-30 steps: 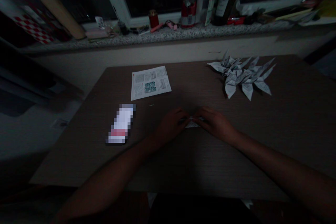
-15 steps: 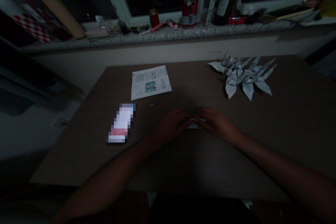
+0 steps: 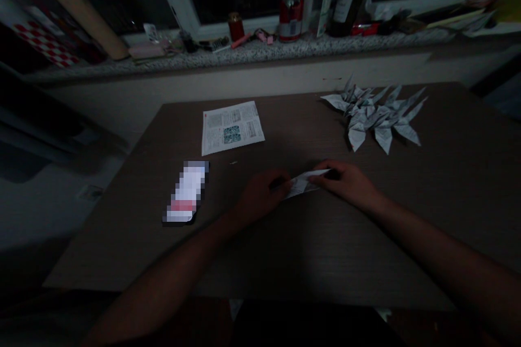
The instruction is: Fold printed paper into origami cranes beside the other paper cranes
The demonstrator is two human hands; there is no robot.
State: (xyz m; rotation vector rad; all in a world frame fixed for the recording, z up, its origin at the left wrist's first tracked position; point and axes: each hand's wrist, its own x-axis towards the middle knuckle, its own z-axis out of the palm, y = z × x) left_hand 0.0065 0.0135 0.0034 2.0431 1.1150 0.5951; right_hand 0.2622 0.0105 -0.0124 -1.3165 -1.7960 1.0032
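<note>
A narrow folded white printed-paper strip (image 3: 302, 184) is pinched at each end by the left grip (image 3: 260, 195) and right grip (image 3: 347, 184) — uneven tension could crease or tear it.

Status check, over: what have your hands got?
Right hand pinching folded paper at its right end. Left hand touching its left end. Paper cranes lie ahead to the right, apart from the hands.
</note>
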